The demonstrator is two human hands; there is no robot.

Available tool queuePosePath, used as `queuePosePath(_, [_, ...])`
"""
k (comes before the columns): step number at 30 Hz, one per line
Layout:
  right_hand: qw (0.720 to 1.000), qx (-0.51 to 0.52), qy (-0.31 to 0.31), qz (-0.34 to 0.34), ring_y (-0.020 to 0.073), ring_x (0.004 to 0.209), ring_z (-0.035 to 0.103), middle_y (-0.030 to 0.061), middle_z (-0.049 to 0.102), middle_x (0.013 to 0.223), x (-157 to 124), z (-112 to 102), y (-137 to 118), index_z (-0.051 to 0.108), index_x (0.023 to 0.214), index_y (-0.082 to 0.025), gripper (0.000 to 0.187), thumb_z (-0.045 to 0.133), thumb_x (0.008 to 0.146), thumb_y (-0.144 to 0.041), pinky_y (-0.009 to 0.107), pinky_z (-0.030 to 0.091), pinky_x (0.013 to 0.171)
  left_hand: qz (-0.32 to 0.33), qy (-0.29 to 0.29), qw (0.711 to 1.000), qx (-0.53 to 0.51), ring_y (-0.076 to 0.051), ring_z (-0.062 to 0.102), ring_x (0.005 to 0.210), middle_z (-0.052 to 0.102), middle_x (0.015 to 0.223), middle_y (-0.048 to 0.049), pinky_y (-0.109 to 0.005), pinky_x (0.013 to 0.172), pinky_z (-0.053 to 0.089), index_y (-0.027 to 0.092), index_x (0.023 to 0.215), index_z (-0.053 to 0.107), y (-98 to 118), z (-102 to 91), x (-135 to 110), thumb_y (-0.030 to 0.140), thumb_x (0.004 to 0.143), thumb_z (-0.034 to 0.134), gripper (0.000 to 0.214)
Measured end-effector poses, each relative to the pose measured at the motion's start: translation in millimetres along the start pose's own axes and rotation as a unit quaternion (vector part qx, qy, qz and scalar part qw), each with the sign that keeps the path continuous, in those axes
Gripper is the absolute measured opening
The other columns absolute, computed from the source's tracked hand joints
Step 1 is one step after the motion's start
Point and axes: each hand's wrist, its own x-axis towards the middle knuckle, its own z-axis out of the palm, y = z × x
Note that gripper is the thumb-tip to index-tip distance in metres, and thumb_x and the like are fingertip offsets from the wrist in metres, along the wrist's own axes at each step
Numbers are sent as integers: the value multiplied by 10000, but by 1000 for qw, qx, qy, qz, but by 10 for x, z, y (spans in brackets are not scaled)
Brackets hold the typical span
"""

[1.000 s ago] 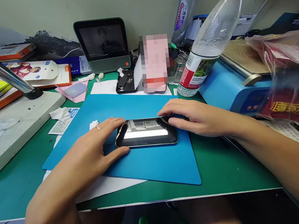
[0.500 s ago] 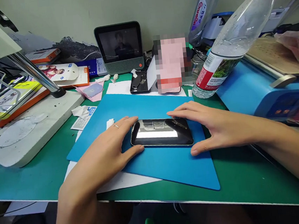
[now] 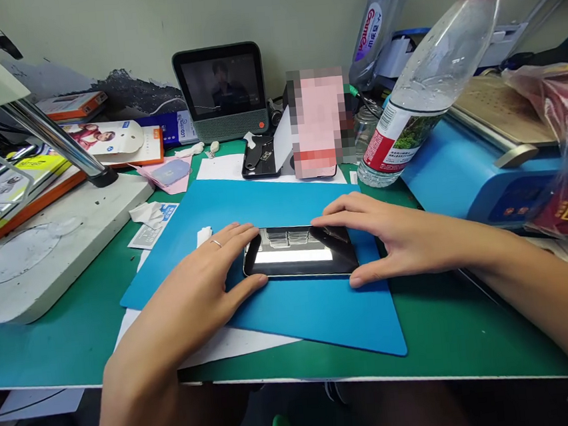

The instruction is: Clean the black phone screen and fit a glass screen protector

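Black glass faces up on the slim rectangular phone (image 3: 293, 255), which lies crosswise on the smooth blue mat (image 3: 314, 317) over the green bench (image 3: 455, 320). The bare left hand (image 3: 211, 267) grips its left end between thumb and fingers, the bare right hand (image 3: 391, 233) its right end; how firmly, I cannot tell. The step in hand seems to be steadying it flat; the next move calls for light, even edge pressure.
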Motion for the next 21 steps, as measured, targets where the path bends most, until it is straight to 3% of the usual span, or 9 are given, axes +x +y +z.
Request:
queuePosePath(8, [1000, 14, 10, -7, 376, 1278, 525, 118, 541, 1418, 0, 5, 0, 538, 1483, -326, 878, 827, 704, -610, 544, 473, 1050, 5, -9, 1000, -2, -322, 428, 1475, 471, 1598, -10, -534, 1203, 386, 354, 1523, 465, -15, 4, -4, 605, 969, 553, 615])
queuePosePath(12, [1000, 6, 14, -10, 377, 1279, 530, 126, 546, 1421, 0, -7, -7, 539, 1481, -302, 899, 817, 699, -648, 530, 467, 1057, -50, 53, 997, 29, -344, 452, 1447, 506, 1568, -50, -542, 1170, 411, 299, 1527, 459, 50, -79, -109, 641, 991, 454, 635])
queuePosePath(16, [999, 15, 28, -15, 367, 1261, 553, 135, 586, 1391, 8, -14, 15, 581, 1446, -267, 801, 669, 802, -735, 507, 463, 1056, -131, 109, 983, 67, -390, 520, 1339, 625, 1387, -122, -578, 1083, 454, 231, 1404, 576, 48, -169, -157, 553, 1012, 378, 544])
queuePosePath(21, [998, 31, 46, -31, 358, 1245, 575, 134, 632, 1350, 25, -10, 42, 640, 1393, -253, 773, 448, 885, -803, 474, 457, 1056, -182, 61, 979, 64, -397, 618, 1107, 657, 1201, -158, -564, 881, 522, 185, 1206, 655, -90, -174, -74, 497, 967, 404, 466])
